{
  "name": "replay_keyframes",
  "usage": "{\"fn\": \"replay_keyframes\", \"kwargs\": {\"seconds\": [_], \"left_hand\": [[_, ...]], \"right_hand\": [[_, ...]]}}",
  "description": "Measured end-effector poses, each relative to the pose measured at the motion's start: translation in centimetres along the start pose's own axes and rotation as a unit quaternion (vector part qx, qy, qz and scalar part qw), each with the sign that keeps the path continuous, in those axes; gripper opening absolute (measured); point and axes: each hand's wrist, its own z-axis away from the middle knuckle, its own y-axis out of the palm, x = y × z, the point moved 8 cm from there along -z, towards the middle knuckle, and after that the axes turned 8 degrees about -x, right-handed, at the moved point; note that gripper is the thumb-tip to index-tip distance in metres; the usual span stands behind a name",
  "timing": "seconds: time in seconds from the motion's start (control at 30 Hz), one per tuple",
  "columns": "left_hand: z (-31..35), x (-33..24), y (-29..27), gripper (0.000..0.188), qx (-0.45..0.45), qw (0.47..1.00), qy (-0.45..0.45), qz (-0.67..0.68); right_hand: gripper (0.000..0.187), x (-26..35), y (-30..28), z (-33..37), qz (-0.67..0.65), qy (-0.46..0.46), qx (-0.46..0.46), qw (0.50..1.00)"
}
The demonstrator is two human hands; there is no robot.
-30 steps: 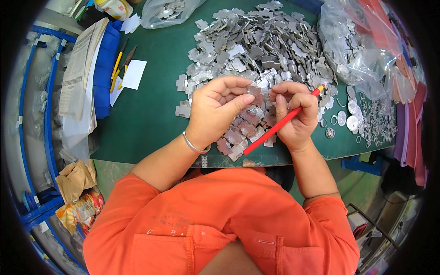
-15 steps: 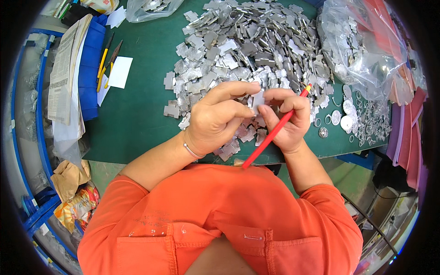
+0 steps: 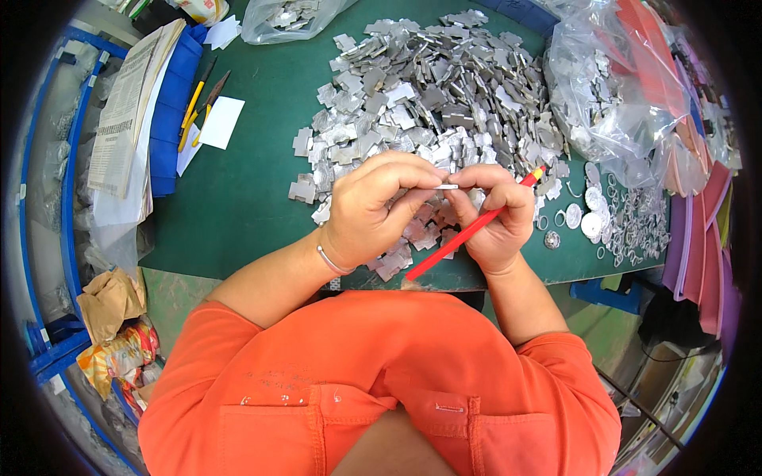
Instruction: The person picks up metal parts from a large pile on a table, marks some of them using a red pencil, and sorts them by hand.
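Note:
A small flat silver metal piece is pinched edge-on between my two hands, above the front of the heap. My left hand grips its left end with thumb and forefinger; a thin bracelet circles that wrist. Thumb and forefinger of my right hand hold the other end. A red pencil-like tool with a yellow band is tucked in my right hand too, slanting down toward my body. Beyond lies a large heap of notched silver metal pieces, with duller ones below my hands.
Clear plastic bags of metal parts stand at right, beside round discs and rings. At left, a blue bin carries newspapers. Yellow-handled tools and white card lie on the green table.
The small metal piece has turned from showing its face to edge-on. Both hands now pinch it, fingers closer together. The view has shifted slightly.

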Motion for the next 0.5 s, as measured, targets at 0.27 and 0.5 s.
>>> {"fn": "replay_keyframes", "kwargs": {"seconds": [0.27,0.5], "left_hand": [[0.2,-1.0,0.1,0.017,0.029,0.997,0.068,-0.006],[1.0,1.1,0.0,0.015,0.008,0.995,-0.053,0.080]], "right_hand": [[0.044,0.4,-0.2,-0.2,-0.015,-0.006,-0.014,1.000],[0.045,0.3,0.0,0.1,-0.031,0.021,-0.037,0.999]]}}
